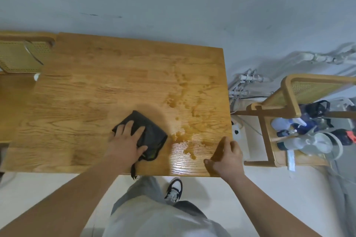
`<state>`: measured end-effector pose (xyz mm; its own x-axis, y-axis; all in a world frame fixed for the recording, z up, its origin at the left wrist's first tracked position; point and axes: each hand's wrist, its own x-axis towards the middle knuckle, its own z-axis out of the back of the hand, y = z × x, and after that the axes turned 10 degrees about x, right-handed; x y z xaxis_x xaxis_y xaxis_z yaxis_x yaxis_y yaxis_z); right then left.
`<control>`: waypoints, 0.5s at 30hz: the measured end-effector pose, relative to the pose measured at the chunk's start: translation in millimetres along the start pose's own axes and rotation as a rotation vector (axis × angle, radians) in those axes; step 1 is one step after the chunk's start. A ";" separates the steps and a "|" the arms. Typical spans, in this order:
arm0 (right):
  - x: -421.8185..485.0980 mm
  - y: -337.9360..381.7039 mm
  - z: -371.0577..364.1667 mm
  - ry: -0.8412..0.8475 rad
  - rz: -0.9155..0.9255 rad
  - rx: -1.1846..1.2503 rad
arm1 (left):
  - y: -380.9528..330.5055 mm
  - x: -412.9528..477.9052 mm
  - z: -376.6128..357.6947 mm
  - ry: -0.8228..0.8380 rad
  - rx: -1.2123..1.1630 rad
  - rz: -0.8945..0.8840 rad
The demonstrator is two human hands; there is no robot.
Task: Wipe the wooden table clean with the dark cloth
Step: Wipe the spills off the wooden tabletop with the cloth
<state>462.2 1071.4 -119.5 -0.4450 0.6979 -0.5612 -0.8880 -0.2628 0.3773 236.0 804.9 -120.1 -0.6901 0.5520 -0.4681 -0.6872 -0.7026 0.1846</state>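
A wooden table fills the middle of the view. A dark folded cloth lies on it near the front edge. My left hand presses flat on the cloth's left half with fingers spread. Brown liquid spill spreads in puddles and drops just right of the cloth and further back toward the right side. My right hand rests on the table's front right corner, fingers loosely bent, holding nothing.
A cane-backed wooden chair stands right of the table, its seat loaded with bottles and several other items. Another cane chair sits at the table's far left. White pipes run along the wall on the right.
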 end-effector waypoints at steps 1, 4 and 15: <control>0.6 -7.7 -2.5 0.024 -0.061 0.020 | -3.6 3.6 1.0 0.002 -0.010 0.052; 2.3 -19.1 -8.4 0.073 -0.192 0.124 | -51.4 -6.2 -6.1 -0.065 -0.079 0.221; 7.7 -5.2 1.5 0.099 -0.246 -0.006 | -55.8 1.9 -22.7 -0.367 -0.058 -0.287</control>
<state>463.5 1079.1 -124.7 -0.2243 0.6727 -0.7051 -0.9715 -0.0970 0.2165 278.2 835.0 -150.9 -0.5161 0.8424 -0.1548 -0.8553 -0.5167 0.0393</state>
